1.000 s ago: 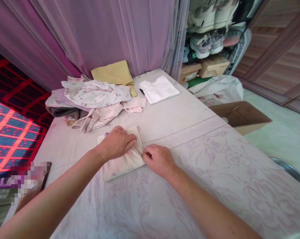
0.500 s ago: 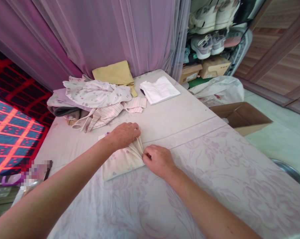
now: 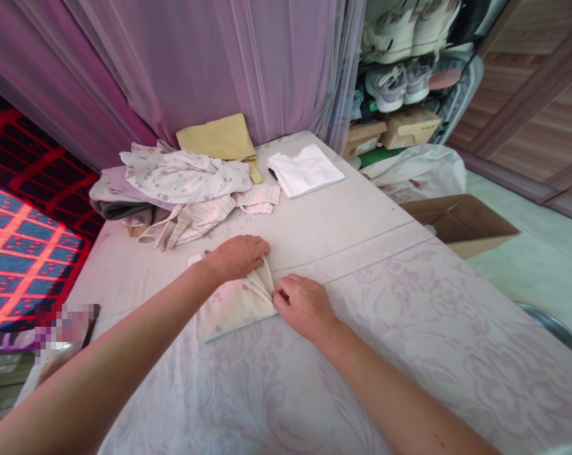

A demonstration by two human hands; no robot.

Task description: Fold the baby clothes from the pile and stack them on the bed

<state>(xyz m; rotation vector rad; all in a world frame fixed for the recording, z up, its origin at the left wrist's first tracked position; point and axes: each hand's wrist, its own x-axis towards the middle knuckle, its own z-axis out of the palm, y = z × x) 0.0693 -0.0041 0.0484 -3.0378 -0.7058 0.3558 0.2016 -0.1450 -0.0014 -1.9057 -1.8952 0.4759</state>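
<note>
Two hands work on a floral bed sheet (image 3: 409,360), below a crumpled clothes pile (image 3: 181,183): the left hand (image 3: 238,258) curls over the top edge of a folded pale cloth (image 3: 233,303), the right hand (image 3: 304,306) narrowly pinches its right fold; a folded white T-shirt (image 3: 305,169) lies farther right.

Bright, even indoor light, source out of frame; soft shadows only, under the hands (image 3: 238,259), no hard glare on the bed (image 3: 361,215). Strong wide-angle bend at frame edges, w/ door trim (image 3: 523,95) right of bed bowed; pixelated blur patch (image 3: 62,328) at bed's left edge.
</note>
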